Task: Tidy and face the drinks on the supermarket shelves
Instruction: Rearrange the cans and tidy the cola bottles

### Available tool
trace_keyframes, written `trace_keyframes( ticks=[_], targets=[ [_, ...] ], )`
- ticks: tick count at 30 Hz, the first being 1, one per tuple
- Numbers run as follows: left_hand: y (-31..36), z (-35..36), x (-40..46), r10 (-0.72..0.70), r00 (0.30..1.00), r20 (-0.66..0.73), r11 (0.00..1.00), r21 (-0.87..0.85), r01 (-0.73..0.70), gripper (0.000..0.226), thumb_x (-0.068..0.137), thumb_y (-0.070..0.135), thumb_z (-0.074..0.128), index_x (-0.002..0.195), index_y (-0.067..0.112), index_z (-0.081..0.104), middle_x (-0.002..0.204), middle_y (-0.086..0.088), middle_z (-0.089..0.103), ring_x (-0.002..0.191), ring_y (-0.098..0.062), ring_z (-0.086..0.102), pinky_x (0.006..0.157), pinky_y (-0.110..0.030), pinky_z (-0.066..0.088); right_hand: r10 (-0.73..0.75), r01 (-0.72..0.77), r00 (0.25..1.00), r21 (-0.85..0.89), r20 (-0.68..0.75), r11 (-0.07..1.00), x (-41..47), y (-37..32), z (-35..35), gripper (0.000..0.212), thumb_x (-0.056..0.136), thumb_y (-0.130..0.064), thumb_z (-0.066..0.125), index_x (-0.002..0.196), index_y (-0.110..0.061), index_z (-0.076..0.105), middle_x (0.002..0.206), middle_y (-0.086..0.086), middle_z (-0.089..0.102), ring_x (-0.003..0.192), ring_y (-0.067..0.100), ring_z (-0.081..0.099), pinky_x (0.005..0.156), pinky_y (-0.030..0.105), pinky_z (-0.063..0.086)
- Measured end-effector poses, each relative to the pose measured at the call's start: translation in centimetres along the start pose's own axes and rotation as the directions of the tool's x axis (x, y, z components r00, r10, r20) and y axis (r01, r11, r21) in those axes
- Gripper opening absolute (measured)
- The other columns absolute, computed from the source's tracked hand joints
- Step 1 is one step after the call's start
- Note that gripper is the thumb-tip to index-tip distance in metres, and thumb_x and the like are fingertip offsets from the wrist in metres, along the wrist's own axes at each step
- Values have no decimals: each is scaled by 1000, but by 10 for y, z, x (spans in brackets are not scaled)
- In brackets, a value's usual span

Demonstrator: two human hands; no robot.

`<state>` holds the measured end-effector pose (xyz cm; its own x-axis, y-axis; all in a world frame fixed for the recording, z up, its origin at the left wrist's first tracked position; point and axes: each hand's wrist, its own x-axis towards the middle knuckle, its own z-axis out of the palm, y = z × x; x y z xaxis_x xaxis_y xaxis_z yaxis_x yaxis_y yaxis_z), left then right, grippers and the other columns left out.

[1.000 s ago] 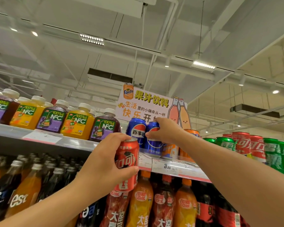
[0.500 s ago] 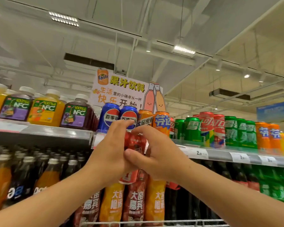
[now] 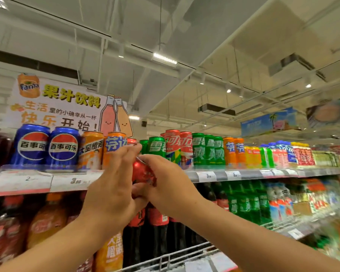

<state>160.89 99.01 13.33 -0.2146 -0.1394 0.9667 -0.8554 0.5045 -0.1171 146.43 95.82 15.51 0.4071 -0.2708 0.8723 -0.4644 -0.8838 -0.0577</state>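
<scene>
While both hands gripped the red can (image 3: 143, 173), it sat tilted before the top shelf (image 3: 243, 173). The left hand (image 3: 112, 185) and right hand (image 3: 165, 183) curled around it; a loosened grip might have dropped it, or it could have knocked the orange can (image 3: 114, 148).

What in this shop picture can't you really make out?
- Red can, head view: both hands cover most of it, so its label is unreadable.
- Left hand and right hand: the fingers overlap, so which hand bears the can is unclear.
- Price tags: print too small and blurred.
- Far-right drinks: smeared by motion blur.
- Dark bottles below: arms hide their lower halves.
</scene>
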Motion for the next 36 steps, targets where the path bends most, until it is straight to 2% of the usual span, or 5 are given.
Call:
trace_keyframes(
  ticks=[8, 16, 21, 27, 36],
  targets=[
    [-56, 2, -22, -116, 971, 210, 955, 293, 51, 83, 85, 61, 46, 151, 21, 18, 159, -1, 14, 146, -12, 3, 116, -36, 15, 49, -51, 997, -33, -62, 998, 27, 39, -34, 56, 84, -22, 73, 135, -21, 51, 123, -4, 61, 106, 11, 54, 95, 30, 44],
    [-87, -13, -35, -209, 866, 454, 778, 614, -134, 91, 73, 36, 63, 152, 20, 19, 158, -11, 8, 146, -30, 17, 115, -42, 8, 30, -38, 998, -122, -61, 992, 116, 58, -26, 53, 89, -19, 68, 137, -18, 47, 125, 2, 61, 110, 21, 57, 90, 34, 48],
    [-95, -3, -43, -261, 859, 441, 726, 676, -127, 86, 87, 33, 39, 149, 24, -20, 149, 1, -32, 144, -23, -24, 110, -37, -23, 32, -37, 999, -137, -37, 990, 137, 65, 0, 50, 87, -17, 70, 132, -20, 49, 122, 3, 63, 107, 23, 58, 90, 41, 52],
    [-88, -2, -47, -207, 885, 418, 745, 654, -134, 93, 48, 26, 79, 135, 8, 53, 142, -21, 47, 132, -38, 43, 104, -55, 38, 63, -44, 995, -228, 76, 973, 147, 78, 20, 49, 87, -21, 70, 131, -23, 51, 121, 3, 63, 105, 23, 60, 83, 38, 54],
    [-94, 2, -51, -165, 916, 365, 723, 677, -139, 96, 42, 25, 81, 132, 7, 57, 139, -21, 50, 129, -38, 47, 99, -56, 43, 191, -45, 921, -394, 341, 918, 175, 81, 28, 43, 87, -30, 69, 126, -25, 52, 92, -9, 56, 75, 6, 53, 54, 20, 38]
  ],
)
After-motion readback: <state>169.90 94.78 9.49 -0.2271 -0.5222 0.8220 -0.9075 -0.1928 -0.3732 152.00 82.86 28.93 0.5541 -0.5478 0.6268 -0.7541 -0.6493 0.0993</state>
